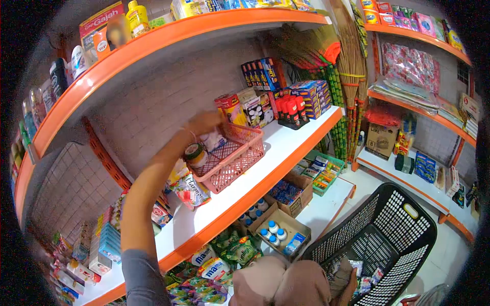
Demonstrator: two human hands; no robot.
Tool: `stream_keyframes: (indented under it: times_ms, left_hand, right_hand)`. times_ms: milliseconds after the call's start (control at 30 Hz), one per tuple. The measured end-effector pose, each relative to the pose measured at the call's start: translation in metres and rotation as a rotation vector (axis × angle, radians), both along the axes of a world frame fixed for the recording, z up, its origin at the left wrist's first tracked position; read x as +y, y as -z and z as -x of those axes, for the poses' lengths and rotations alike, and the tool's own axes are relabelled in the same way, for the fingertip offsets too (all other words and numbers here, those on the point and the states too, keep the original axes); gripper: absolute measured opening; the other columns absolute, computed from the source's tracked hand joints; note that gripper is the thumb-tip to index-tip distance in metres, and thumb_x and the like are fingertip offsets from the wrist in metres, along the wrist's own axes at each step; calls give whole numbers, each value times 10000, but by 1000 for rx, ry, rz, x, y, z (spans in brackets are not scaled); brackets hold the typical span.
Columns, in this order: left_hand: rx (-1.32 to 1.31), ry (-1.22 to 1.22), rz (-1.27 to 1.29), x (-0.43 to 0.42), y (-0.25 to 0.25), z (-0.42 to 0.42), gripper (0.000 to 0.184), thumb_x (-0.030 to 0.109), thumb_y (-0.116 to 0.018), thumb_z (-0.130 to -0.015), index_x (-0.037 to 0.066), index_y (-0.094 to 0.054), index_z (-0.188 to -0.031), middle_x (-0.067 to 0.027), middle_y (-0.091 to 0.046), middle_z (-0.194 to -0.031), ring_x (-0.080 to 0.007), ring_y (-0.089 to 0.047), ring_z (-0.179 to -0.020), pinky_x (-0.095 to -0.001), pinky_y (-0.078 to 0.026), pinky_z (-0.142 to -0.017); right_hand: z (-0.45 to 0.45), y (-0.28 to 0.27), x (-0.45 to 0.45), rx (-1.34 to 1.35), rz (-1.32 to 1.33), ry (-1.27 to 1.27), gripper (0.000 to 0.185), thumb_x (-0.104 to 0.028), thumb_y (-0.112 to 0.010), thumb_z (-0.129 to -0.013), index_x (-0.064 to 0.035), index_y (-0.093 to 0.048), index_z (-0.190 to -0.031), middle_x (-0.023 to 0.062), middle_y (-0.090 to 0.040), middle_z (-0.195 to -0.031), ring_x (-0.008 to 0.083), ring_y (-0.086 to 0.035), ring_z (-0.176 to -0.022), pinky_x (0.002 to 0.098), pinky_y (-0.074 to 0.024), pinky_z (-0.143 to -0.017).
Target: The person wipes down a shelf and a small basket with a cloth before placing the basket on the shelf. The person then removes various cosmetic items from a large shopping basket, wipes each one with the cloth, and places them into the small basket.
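My left hand (204,122), smeared by motion, is over the back rim of a pink plastic basket (229,171) on the white middle shelf. Its fingers do not show clearly. Inside the basket, a small white-and-purple packet (214,140) lies under the hand, beside a round jar with a dark lid (195,154). My right hand (350,289) is low in the view, partly hidden by cloth, at the near side of a large black basket (403,245). Small white-and-blue packets (365,283) lie in that basket close to the hand; whether it holds any is hidden.
Boxes (259,111) and red-capped bottles (293,109) stand right of the pink basket. A Harmony pack (190,191) sits at its left. An orange-edged shelf (168,30) overhangs. Cartons with blue-capped bottles (274,232) are below; brooms (351,71) stand in the corner.
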State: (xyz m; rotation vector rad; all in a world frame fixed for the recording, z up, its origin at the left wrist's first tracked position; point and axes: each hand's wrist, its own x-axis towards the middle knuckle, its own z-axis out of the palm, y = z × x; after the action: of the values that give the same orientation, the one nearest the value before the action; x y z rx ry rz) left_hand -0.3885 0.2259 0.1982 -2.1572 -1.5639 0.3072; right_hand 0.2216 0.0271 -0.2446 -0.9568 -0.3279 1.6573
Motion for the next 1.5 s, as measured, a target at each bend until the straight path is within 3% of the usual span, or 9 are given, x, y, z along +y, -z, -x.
stream_keyframes:
  times_ms: [133, 400, 533, 600, 700, 800, 867, 933, 1500]
  left_hand:
    - [178, -160, -144, -25, -66, -92, 231, 207, -584, -939, 86, -687, -1105, -140, -673, -1157, -365, -662, -1038, -455, -557, -856]
    - [18, 411, -464, -28, -109, -250, 278, 166, -620, -884, 72, -590, -1144, -152, -595, -1109, -373, -646, -993, -473, -579, -758]
    - [-200, 573, -530, -31, -53, -347, 195, 164, -633, -867, 64, -617, -1032, -135, -605, -1051, -317, -666, -927, -429, -590, -672]
    - [-455, 619, -488, -52, -3, -395, 166, 188, -626, -882, 57, -630, -983, -142, -606, -1015, -311, -661, -902, -429, -579, -678]
    - [-795, 718, -377, -90, 89, -424, 200, 207, -626, -932, 60, -623, -1068, -149, -579, -1112, -338, -638, -991, -443, -560, -776]
    - [-1035, 533, -100, -109, 186, -423, 226, 190, -648, -921, 58, -610, -1099, -181, -534, -1259, -377, -620, -1080, -463, -553, -826]
    - [-971, 304, 156, -116, 218, -417, 265, 191, -661, -915, 56, -610, -1138, -198, -515, -1308, -398, -607, -1124, -478, -548, -861]
    - [-738, 119, 360, -125, 232, -412, 318, 191, -679, -905, 54, -609, -1184, -218, -492, -1365, -418, -591, -1166, -490, -539, -900]
    - [-934, 334, 491, -144, 234, -415, 485, 261, -707, -893, 2, -565, -1278, -287, -468, -1387, -471, -556, -1198, -505, -503, -969]
  right_hand:
    - [12, -55, 7, 62, 82, 104, 471, -502, -565, -991, -58, -676, -1104, 69, -698, -995, 220, -672, -832, 366, -557, -743]
    - [9, -36, 10, -231, -277, 116, 537, -463, -496, -1035, 3, -620, -1272, 76, -639, -1225, 205, -612, -1080, 362, -480, -957]
    - [-17, 10, 20, -401, -191, 284, 527, -470, -506, -1031, -9, -655, -1238, 71, -646, -1203, 196, -601, -1039, 329, -456, -960]
    - [-23, -13, 9, -456, -168, 383, 489, -417, -553, -1024, 22, -673, -1202, 91, -671, -1148, 218, -621, -951, 324, -472, -922]
    - [-38, -74, -30, -987, -329, 480, 477, -323, -554, -1038, 126, -644, -1173, 180, -652, -1234, 286, -601, -1099, 351, -436, -994]
    - [-71, -81, -61, -1487, -278, 369, 399, -298, -620, -988, 43, -661, -1191, 241, -637, -1237, 369, -574, -1160, 422, -392, -1063]
    - [-72, -76, -74, -1688, -384, 417, 294, -274, -647, -963, -9, -671, -1090, 195, -592, -1080, 376, -591, -1010, 425, -452, -942]
    - [-77, -64, -87, -1777, -404, 355, 292, -286, -663, -951, -32, -679, -1093, 192, -585, -1071, 367, -595, -997, 429, -469, -900]
    - [-57, -76, -95, -1872, -307, 544, 250, -234, -738, -876, -51, -710, -1045, 169, -584, -910, 352, -629, -752, 434, -499, -611]
